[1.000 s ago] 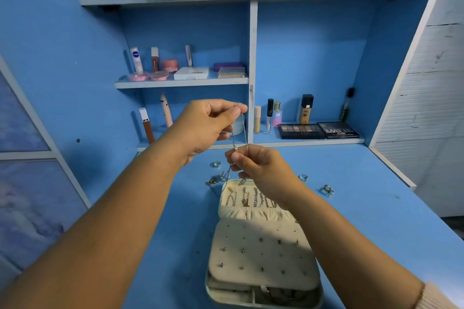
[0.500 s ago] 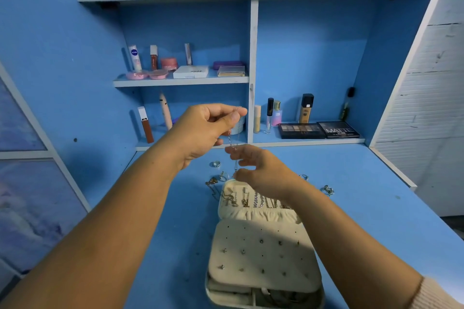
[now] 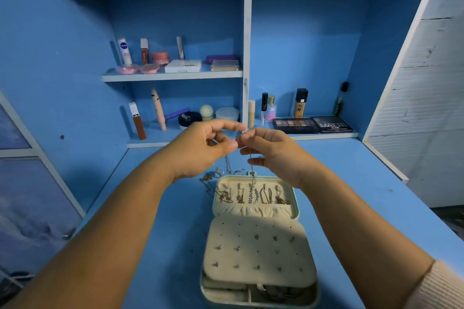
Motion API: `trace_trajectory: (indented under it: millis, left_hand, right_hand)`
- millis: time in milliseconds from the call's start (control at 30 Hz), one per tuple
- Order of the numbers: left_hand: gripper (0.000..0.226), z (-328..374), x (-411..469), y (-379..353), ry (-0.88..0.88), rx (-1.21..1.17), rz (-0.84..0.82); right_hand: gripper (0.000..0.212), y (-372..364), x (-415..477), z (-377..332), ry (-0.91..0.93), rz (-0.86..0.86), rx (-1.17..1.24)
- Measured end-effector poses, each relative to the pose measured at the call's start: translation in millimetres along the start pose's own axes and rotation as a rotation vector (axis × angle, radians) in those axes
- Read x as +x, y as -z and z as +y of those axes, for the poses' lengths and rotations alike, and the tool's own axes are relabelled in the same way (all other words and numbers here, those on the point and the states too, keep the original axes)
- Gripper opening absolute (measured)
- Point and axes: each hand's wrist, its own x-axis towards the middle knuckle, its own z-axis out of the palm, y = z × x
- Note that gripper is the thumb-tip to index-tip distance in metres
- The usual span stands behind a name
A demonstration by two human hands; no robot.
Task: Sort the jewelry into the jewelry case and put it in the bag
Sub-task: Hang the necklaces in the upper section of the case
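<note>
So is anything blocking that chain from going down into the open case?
Nothing visible. The left hand and right hand pinch the chain, which dangles over the far rim of the open jewelry case; only necklaces already hung there lie below.

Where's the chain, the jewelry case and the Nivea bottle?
chain [image 3: 227,163], head view, on the hanging strand.
case [image 3: 258,256], head view, on a bare spot of its cream flap.
Nivea bottle [image 3: 124,51], head view, on the middle of its body.

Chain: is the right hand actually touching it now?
Touching. The head view shows the right hand pinching the chain at the top, and the chain hangs straight down from that pinch.
</note>
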Motion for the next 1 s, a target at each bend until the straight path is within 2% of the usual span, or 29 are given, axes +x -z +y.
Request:
trace_trajectory:
  millis: [200, 400, 467, 600, 833, 1000]
  left_hand:
    - [0.017, -23.1, -4.6, -23.3, 0.101, -0.103, 0.145]
    - [0.011, -37.4, -2.2, -41.0, 0.109, -0.189, 0.146]
    - [0.012, -35.5, -1.2, -43.7, 0.091, -0.173, 0.123]
    - [0.03, -28.5, 0.7, -53.2, 0.067, -0.231, 0.069]
    - [0.024, -31.5, 4.5, -75.8, 0.151, -0.4, 0.16]
    - [0.02, -48.3, 5.0, -84.5, 0.201, -0.266, 0.184]
  right_hand:
    - [0.021, 2.4, -2.6, -9.1, -0.004, 0.14, -0.247]
    - [0.027, 6.2, -6.5, -29.2, 0.031, 0.149, -0.455]
    - [0.025, 9.3, -6.9, -35.3, 0.018, 0.112, -0.46]
    - [0.021, 10.3, -6.5, -40.0, 0.011, 0.112, -0.432]
    - [0.027, 22.6, -7.0, -29.0, 0.002, 0.214, -0.426]
    - [0.027, 40.4, -5.0, -12.7, -0.033, 0.247, -0.474]
